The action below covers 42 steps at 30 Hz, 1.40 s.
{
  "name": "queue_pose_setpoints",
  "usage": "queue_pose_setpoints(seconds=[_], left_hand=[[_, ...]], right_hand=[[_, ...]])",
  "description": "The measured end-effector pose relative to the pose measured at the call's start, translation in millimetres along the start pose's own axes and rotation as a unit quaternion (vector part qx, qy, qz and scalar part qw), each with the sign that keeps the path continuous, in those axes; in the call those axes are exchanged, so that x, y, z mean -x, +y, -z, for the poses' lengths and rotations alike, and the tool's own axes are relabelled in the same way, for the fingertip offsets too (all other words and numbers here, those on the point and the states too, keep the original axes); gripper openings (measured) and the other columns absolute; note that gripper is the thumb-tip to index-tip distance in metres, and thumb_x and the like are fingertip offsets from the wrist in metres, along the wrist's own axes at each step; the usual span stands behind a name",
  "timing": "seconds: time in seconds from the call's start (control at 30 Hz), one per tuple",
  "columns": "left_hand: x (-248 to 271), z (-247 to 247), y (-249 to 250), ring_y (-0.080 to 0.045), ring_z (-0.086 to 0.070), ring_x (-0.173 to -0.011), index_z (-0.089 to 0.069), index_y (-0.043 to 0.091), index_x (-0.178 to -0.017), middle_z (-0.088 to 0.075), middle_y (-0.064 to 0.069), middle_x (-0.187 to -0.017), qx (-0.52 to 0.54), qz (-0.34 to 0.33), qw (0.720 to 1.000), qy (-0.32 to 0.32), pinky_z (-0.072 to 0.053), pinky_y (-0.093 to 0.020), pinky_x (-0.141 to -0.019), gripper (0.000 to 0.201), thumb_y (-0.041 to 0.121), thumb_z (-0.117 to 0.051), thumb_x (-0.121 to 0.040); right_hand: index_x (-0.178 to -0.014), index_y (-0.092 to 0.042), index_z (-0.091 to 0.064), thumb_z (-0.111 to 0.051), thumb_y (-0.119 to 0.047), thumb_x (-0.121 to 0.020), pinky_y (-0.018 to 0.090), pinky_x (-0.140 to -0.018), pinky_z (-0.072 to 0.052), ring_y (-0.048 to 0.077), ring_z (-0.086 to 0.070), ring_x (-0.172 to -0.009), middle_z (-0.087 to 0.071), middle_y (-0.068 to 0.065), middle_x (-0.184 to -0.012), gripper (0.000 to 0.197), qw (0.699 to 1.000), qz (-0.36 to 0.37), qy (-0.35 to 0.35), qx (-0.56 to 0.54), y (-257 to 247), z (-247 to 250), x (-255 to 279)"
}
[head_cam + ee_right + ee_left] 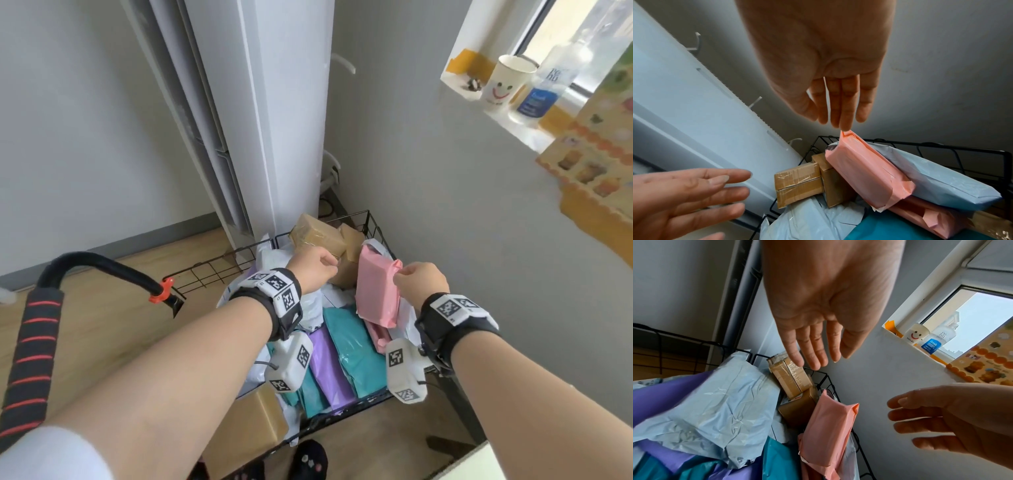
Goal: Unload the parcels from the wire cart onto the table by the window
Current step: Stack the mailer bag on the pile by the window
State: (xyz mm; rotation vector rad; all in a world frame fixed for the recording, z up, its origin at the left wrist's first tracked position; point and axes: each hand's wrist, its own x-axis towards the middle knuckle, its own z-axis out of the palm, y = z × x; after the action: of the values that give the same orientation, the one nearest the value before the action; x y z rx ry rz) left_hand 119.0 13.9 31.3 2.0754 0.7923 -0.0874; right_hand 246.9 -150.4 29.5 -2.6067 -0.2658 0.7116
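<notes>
The black wire cart (pixel 212 265) is piled with parcels: brown taped boxes (pixel 318 236) at the far end, a pink parcel (pixel 376 287) standing on end, and teal (pixel 356 346), purple (pixel 329 370) and pale blue bags (pixel 715 402). My left hand (pixel 315 270) hovers over the brown boxes (pixel 791 378) and holds nothing; in the left wrist view its fingers (pixel 816 353) are straight. My right hand (pixel 421 284) is beside the pink parcel (pixel 865 167), with straight fingertips (pixel 844 123) touching its top corner and the thumb apart.
A tall white air-conditioner unit (pixel 274 120) stands behind the cart. The window sill at upper right holds a paper cup (pixel 507 82) and a bottle (pixel 548 85), next to a colourful carton (pixel 596 164). The cart's black and red handle (pixel 34 342) is at left. A cardboard box (pixel 246 431) sits near my feet.
</notes>
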Motion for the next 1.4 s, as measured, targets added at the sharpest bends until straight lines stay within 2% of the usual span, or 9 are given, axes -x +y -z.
queue_pose_setpoints(seconds=[0.1,0.23,0.4,0.5,0.63,0.8,1.0,1.23,1.4], left_hand=[[-23.9,-12.3,-4.3,-0.017,-0.058,-0.109,-0.067,0.012,-0.108,-0.065,-0.003,-0.115,0.009,0.007,1.0,-0.015,-0.041,-0.024,-0.094,0.02,0.015,-0.06,-0.089],[-48.4,-30.8,-10.8,-0.018,-0.058,-0.108,-0.066,0.013,-0.11,-0.065,-0.002,-0.114,0.022,0.018,0.999,-0.032,-0.043,-0.026,-0.095,0.021,0.016,-0.059,-0.09],[-71.0,-55.8,-16.2,-0.017,-0.059,-0.106,-0.062,0.017,-0.115,-0.064,-0.002,-0.115,0.033,0.039,0.997,-0.061,-0.044,-0.028,-0.095,0.026,0.019,-0.06,-0.089],[-82.1,-65.5,-17.0,-0.017,-0.059,-0.104,-0.059,0.019,-0.121,-0.063,-0.001,-0.114,0.035,0.042,0.996,-0.07,-0.044,-0.028,-0.095,0.03,0.02,-0.059,-0.09],[-94.6,-76.2,-21.9,-0.017,-0.057,-0.103,-0.055,0.02,-0.126,-0.061,-0.001,-0.115,0.038,0.051,0.994,-0.084,-0.044,-0.028,-0.093,0.035,0.02,-0.058,-0.091],[-101.2,-90.3,-30.0,-0.018,-0.057,-0.104,-0.048,0.022,-0.133,-0.059,-0.002,-0.118,0.038,0.063,0.991,-0.111,-0.046,-0.027,-0.091,0.044,0.022,-0.058,-0.091],[-97.7,-96.9,-33.7,-0.024,-0.059,-0.106,-0.043,0.022,-0.136,-0.054,-0.003,-0.112,0.054,0.089,0.985,-0.137,-0.05,-0.04,-0.094,0.054,0.022,-0.065,-0.086],[-86.1,-76.3,-28.2,-0.021,-0.054,-0.116,-0.035,0.021,-0.143,-0.049,-0.008,-0.134,0.044,0.09,0.985,-0.138,-0.045,-0.031,-0.099,0.076,0.024,-0.074,-0.078],[-71.8,-53.9,-14.3,-0.02,-0.049,-0.121,-0.032,0.02,-0.144,-0.046,-0.008,-0.137,0.048,0.054,0.988,-0.135,-0.041,-0.036,-0.104,0.088,0.024,-0.081,-0.071]], right_hand=[[-0.116,-0.017,-0.064,-0.048,-0.023,-0.092,0.027,-0.079,-0.043,0.027,-0.06,-0.1,-0.065,0.008,-0.114,0.03,1.0,0.012,-0.001,0.01,5.6,-6.5,-18.5],[-0.116,-0.019,-0.058,-0.05,-0.023,-0.084,0.026,-0.076,-0.039,0.028,-0.057,-0.098,-0.06,0.012,-0.122,0.032,0.999,0.011,-0.026,0.028,15.4,-19.9,-39.7],[-0.136,-0.018,-0.048,-0.047,-0.015,-0.088,0.028,-0.079,-0.041,0.029,-0.056,-0.109,-0.054,0.012,-0.13,0.048,0.999,0.014,-0.044,0.016,18.0,-31.4,-61.8],[-0.134,-0.01,-0.048,-0.046,-0.011,-0.09,0.035,-0.091,-0.043,0.031,-0.052,-0.117,-0.051,0.013,-0.134,0.044,0.999,0.031,-0.026,0.004,13.1,-35.0,-73.5],[-0.146,-0.019,-0.034,-0.042,-0.011,-0.091,0.038,-0.104,-0.037,0.03,-0.042,-0.132,-0.039,0.01,-0.148,0.056,0.999,0.029,-0.036,-0.002,13.9,-42.6,-90.9],[-0.122,-0.019,-0.057,-0.042,-0.014,-0.094,0.028,-0.079,-0.042,0.027,-0.057,-0.101,-0.062,0.01,-0.117,0.032,0.999,0.012,-0.034,0.006,23.7,-51.9,-99.8],[-0.083,-0.02,-0.063,-0.058,-0.012,-0.086,0.025,-0.067,-0.04,0.023,-0.057,-0.079,-0.061,0.001,-0.079,0.01,1.0,0.003,-0.02,-0.015,33.4,-54.7,-94.4],[-0.082,-0.018,-0.063,-0.061,-0.018,-0.087,0.028,-0.072,-0.042,0.022,-0.056,-0.086,-0.061,0.001,-0.095,0.005,0.998,0.023,-0.014,-0.052,16.1,-36.0,-68.2],[-0.073,-0.012,-0.057,-0.05,-0.018,-0.083,0.045,-0.078,-0.057,0.031,-0.069,-0.081,-0.071,0.013,-0.083,0.013,0.997,0.007,-0.003,-0.077,-8.7,-19.8,-44.6]])
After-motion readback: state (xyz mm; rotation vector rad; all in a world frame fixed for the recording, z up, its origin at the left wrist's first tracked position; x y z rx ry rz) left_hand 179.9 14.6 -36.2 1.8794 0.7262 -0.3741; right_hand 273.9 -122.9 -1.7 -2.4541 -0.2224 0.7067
